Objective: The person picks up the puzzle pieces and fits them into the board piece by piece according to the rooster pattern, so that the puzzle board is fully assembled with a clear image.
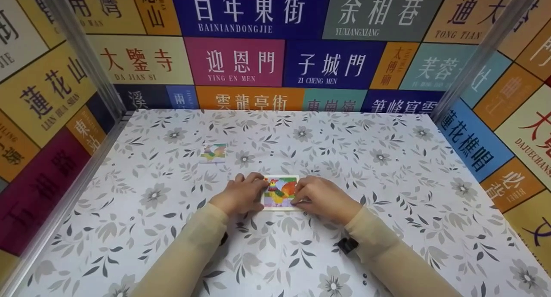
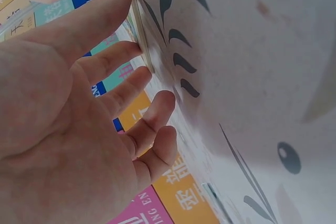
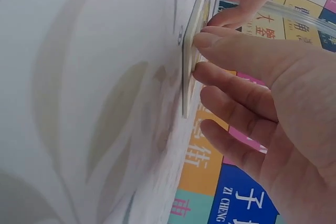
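A small flat board (image 1: 280, 209) with a pale rim lies on the patterned tabletop, showing a colorful rooster picture (image 1: 280, 193). My left hand (image 1: 242, 193) holds the board at its left side, thumb at the near corner and fingers along the far part. In the left wrist view, that hand's thumb (image 2: 113, 11) and two fingertips meet the board's edge. My right hand (image 1: 325, 198) has its thumb and forefinger bent together over the picture's right side. Its thumb (image 3: 210, 41) and forefinger tip touch the board in the right wrist view; the other fingers curl loosely.
A small card (image 1: 212, 153) with a similar rooster picture lies farther back on the left. The white tabletop (image 1: 275, 262) has a grey leaf-and-flower print. Panels with colored signs (image 1: 234, 62) enclose its back and sides, with metal posts (image 1: 486, 51) at the corners.
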A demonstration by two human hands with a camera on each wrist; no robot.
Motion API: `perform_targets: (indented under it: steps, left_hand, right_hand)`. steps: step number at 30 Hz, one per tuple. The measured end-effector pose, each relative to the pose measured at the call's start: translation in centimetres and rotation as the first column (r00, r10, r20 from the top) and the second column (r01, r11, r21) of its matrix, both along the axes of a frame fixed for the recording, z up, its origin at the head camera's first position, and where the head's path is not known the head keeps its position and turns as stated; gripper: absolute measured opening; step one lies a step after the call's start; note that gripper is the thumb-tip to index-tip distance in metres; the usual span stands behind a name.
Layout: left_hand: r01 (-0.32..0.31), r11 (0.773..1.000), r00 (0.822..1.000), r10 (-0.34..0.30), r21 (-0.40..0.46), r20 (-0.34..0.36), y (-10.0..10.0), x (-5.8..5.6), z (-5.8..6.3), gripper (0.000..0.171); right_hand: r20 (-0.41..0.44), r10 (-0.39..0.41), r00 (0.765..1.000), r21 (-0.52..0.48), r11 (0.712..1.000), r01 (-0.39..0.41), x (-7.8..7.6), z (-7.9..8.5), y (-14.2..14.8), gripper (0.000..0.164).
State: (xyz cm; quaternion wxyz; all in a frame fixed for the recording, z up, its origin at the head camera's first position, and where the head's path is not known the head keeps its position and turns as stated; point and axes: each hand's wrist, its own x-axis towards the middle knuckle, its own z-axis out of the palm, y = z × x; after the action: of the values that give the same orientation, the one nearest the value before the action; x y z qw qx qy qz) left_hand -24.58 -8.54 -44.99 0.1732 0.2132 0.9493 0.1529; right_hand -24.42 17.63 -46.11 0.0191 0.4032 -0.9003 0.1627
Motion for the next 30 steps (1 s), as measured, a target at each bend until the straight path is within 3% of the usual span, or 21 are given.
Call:
perform_targets:
  steps: [10,22,30]
  left_hand:
    - [0.008,1.0,1.0,-0.008,-0.004,-0.011,0.1,-0.1,0.3,0.062]
    - [-0.03,0.999,0.999,0.029,0.018,0.02,0.0,0.0,-0.2,0.062]
    - [-0.004,1.0,1.0,0.004,0.004,-0.001,-0.2,-0.2,-0.4,0.064]
  right_hand:
    - [0.053,-0.058,0.997,-0.009,0.998,0.058,0.2,0.1,0.0,0.012]
    - [0.1,-0.047,0.994,-0.013,0.999,0.049,0.2,0.1,1.1,0.012]
    - [0.102,-0.006,0.995,-0.016,1.0,0.008,0.0,-0.1,1.2,0.009]
